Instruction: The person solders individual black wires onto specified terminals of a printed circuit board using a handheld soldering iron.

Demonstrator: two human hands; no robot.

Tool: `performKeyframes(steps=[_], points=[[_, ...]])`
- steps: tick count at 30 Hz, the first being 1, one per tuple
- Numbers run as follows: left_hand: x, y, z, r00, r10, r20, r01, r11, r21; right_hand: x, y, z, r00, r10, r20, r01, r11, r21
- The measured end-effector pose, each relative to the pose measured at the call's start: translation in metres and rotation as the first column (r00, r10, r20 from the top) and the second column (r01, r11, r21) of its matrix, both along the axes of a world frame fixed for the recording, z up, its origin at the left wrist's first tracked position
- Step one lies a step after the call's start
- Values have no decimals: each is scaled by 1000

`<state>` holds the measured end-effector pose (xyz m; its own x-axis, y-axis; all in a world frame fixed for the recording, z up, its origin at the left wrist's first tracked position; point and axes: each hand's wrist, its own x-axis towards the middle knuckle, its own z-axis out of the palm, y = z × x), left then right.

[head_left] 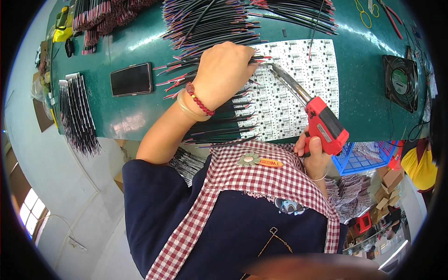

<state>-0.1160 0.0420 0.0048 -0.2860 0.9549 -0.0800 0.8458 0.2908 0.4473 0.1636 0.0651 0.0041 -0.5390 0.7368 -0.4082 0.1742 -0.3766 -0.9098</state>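
My left hand [224, 70] is closed, fingertips pinching a black cable [260, 59] with bared red and white ends. Below those fingers, several more cables [224, 120] lie with their ends along the left edge of a white sheet of small circuit boards [298, 100]. A red and black soldering gun [325, 122] is gripped in my right hand [316, 156]. Its metal tip points up and left, close to the held cable's end; whether they touch I cannot tell.
A big pile of black cables [210, 23] spreads across the far table, with another bundle [294, 14] to its right. A phone [131, 79] lies left, near finished-looking strips [78, 112]. At right are a black fan [400, 83], pliers [392, 18] and yellow scissors [364, 14].
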Motion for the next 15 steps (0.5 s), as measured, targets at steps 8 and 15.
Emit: performKeyframes(steps=[8,15], points=[[2,2,1,1000,-7,3,7,1000,-26,5,2,2,1000,17,19,-17,1000,21],[0,2,1,999,-11,39,12,1000,-20,6,-1,0,993,67,98,-69,997,23]])
